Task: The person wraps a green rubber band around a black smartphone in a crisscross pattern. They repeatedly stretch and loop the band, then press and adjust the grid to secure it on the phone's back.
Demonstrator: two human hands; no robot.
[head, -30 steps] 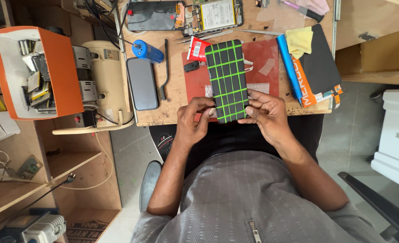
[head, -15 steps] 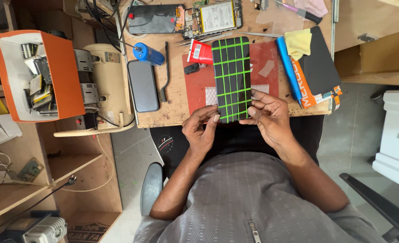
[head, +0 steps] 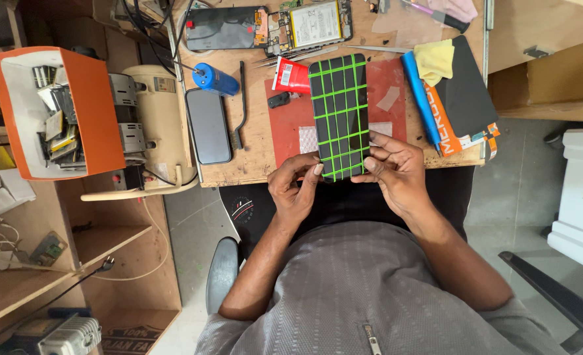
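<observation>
A black phone screen panel crossed with a grid of green tape strips (head: 339,115) is held over the red work mat (head: 289,128) at the near edge of the wooden bench. My left hand (head: 294,189) pinches its lower left corner with thumb and fingers. My right hand (head: 395,169) grips its lower right edge, fingertips on the tape. The panel's far end reaches up toward a red tube (head: 291,75).
On the bench lie a dark phone (head: 208,125), an opened phone with its battery showing (head: 311,23), a blue bottle (head: 214,79), tweezers, a blue tool (head: 420,98) and a yellow cloth (head: 435,60). An orange box of parts (head: 58,112) stands left, beside a cream machine (head: 152,125).
The panel has moved slightly farther up over the mat and straightened. Both hands have shifted down to its near end, left fingers now at the corner.
</observation>
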